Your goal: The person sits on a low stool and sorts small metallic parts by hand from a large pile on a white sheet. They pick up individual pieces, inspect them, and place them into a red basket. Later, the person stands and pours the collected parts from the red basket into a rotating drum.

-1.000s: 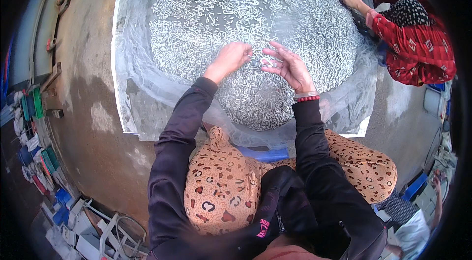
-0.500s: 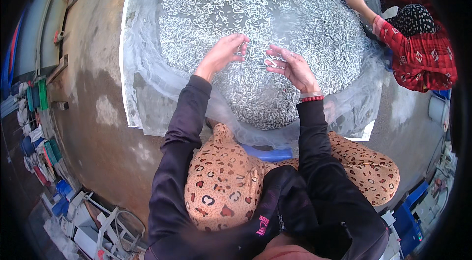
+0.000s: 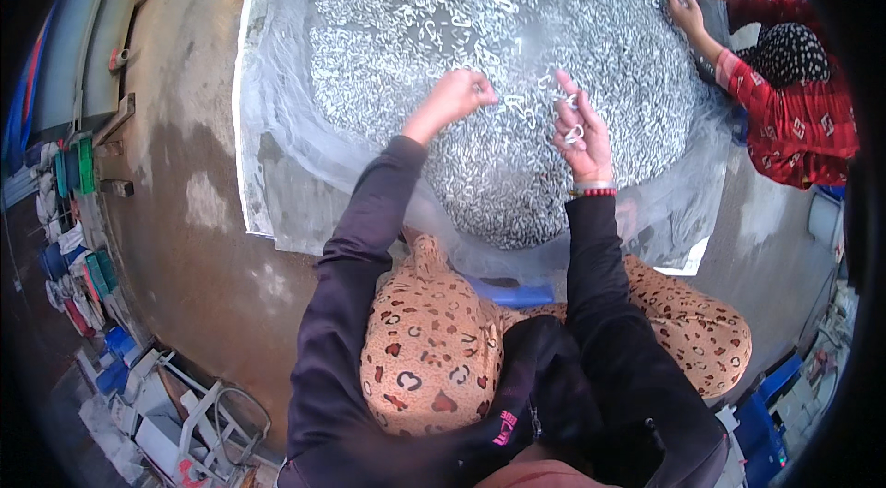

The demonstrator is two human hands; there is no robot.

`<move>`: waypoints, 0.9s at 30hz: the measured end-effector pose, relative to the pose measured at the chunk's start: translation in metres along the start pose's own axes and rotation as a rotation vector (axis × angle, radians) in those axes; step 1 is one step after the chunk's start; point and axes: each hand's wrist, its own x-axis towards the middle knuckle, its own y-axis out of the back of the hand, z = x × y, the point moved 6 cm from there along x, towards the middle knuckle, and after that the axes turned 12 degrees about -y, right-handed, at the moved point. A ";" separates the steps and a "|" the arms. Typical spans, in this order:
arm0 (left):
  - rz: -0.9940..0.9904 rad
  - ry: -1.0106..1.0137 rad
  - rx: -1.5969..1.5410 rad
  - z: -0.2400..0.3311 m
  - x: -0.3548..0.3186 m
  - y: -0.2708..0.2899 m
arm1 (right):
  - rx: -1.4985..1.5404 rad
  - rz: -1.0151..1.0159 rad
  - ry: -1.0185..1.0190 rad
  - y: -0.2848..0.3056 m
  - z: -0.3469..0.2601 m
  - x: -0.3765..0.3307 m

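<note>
A wide layer of small silvery pieces [image 3: 517, 184], which look like tiny fish, lies on a fine white net [image 3: 286, 119]. Among them are larger curled white strips, too small to name surely. Above the middle of the layer my left hand [image 3: 454, 99] has its fingertips pinched together, and what they hold, if anything, is hidden. To its right my right hand [image 3: 585, 133] is turned palm up with several curled white strips [image 3: 573, 134] in the palm and fingers. Its fingers are partly bent around them.
At the far right a person in a red patterned sleeve [image 3: 803, 119] has both hands [image 3: 688, 8] at the layer's edge. My crossed legs [image 3: 434, 340] are close to the net. A metal frame [image 3: 198, 405] and crates stand at lower left; a blue bin [image 3: 761, 433] stands at lower right.
My left hand has moved right and its fingers have closed to a pinch. My right hand has moved right and turned palm up, with more white strips showing in it.
</note>
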 end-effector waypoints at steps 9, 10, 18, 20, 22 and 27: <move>0.053 0.043 -1.335 0.027 -0.032 0.018 | 0.406 -0.304 0.077 0.003 0.021 0.006; 0.055 0.021 -1.415 0.028 -0.032 0.019 | 0.400 -0.404 0.045 -0.006 0.022 0.006; -0.016 0.267 -1.020 0.003 -0.006 -0.002 | -0.019 0.309 -0.043 0.024 0.013 0.005; -0.009 0.019 -0.110 0.006 0.003 -0.012 | 0.008 0.252 -0.005 0.024 0.009 0.004; -0.102 -0.015 0.397 0.006 0.007 -0.033 | -0.020 0.300 0.001 0.028 0.007 0.000; -0.104 -0.052 0.460 0.011 0.009 -0.029 | -0.447 0.468 -0.067 0.036 0.003 -0.007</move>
